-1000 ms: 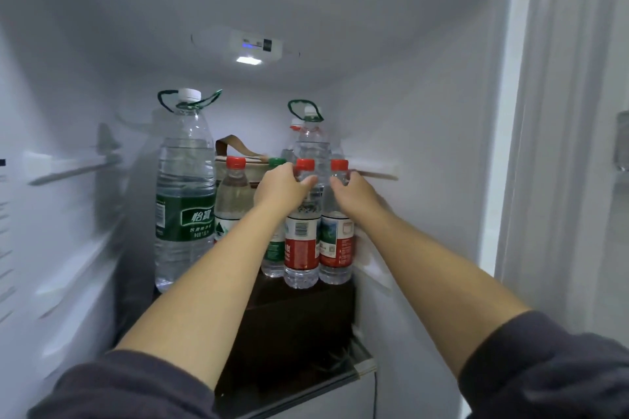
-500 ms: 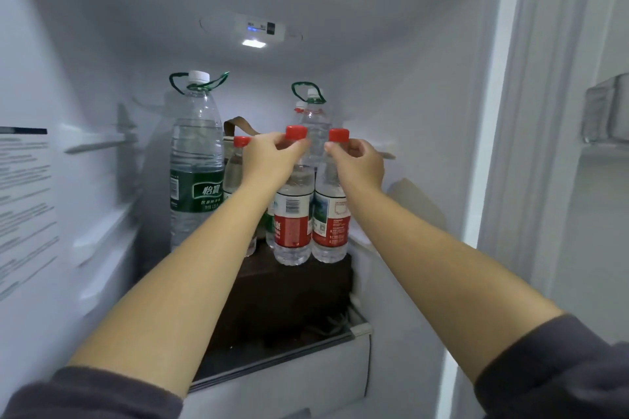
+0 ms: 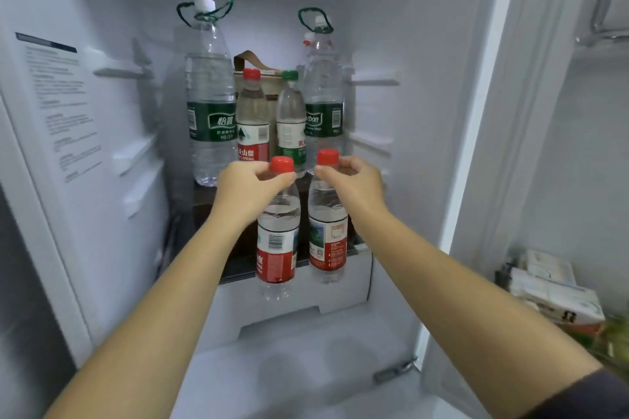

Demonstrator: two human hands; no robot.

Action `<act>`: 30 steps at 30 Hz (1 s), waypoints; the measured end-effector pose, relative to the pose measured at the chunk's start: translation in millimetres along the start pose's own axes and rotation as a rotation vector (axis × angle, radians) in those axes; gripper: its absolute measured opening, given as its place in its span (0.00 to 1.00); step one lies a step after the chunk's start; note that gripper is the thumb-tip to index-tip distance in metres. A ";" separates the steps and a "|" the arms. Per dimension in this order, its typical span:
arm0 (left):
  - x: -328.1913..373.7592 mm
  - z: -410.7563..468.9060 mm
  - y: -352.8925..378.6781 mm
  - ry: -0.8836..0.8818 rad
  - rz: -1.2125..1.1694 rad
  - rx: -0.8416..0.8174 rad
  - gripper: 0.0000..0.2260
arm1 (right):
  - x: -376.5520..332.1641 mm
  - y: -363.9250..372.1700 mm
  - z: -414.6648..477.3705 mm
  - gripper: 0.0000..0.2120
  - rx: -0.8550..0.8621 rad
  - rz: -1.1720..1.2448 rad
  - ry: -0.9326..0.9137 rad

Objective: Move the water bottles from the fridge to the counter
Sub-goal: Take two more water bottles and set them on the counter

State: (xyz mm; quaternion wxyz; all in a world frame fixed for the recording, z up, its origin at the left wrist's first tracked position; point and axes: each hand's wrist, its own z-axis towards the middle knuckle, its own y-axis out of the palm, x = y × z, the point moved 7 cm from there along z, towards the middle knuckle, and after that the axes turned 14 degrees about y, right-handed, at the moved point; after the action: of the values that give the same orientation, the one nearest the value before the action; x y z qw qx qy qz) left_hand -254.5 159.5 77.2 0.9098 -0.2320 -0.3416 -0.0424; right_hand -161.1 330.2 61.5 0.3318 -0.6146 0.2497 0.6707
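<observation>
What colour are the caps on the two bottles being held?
Both red: left cap and right cap, clearest in the head view.

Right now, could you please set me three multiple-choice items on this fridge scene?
1. Green-capped bottle: where? A fridge shelf; B floor; C door rack.
2. Held bottles: cap colour? A blue; B red; C white.
3. Held bottles: how carried? A flat; B upright; C upside down.
Key: 1A, it stands on the shelf, not held; 2B, both caps are red; 3B, the left hand and right hand grip the necks, bodies hanging down.
</observation>
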 end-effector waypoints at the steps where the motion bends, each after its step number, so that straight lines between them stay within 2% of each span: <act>1: -5.6 -9.4 2.4 -0.011 0.005 -0.013 0.09 | 8.3 0.3 -4.3 0.10 -0.013 -0.027 0.001; 6: -24.6 -47.9 17.2 -0.056 0.079 -0.126 0.04 | 48.2 1.1 -20.4 0.10 -0.087 -0.137 0.038; 11: -47.1 -73.7 28.7 -0.110 0.081 -0.158 0.04 | 78.8 3.9 -26.7 0.12 -0.119 -0.209 0.078; 15: -63.3 -88.8 34.1 -0.128 0.110 -0.180 0.07 | 100.4 4.6 -29.5 0.16 -0.115 -0.235 0.100; 30: -95.0 -109.9 45.9 -0.161 0.068 -0.069 0.14 | 143.8 6.9 -26.5 0.18 -0.129 -0.231 0.078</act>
State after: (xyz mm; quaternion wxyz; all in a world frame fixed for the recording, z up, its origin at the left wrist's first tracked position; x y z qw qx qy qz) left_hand -250.0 143.0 -74.2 0.8717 -0.2773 -0.4040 -0.0045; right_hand -152.4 325.8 -84.6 0.3568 -0.6848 0.1465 0.6183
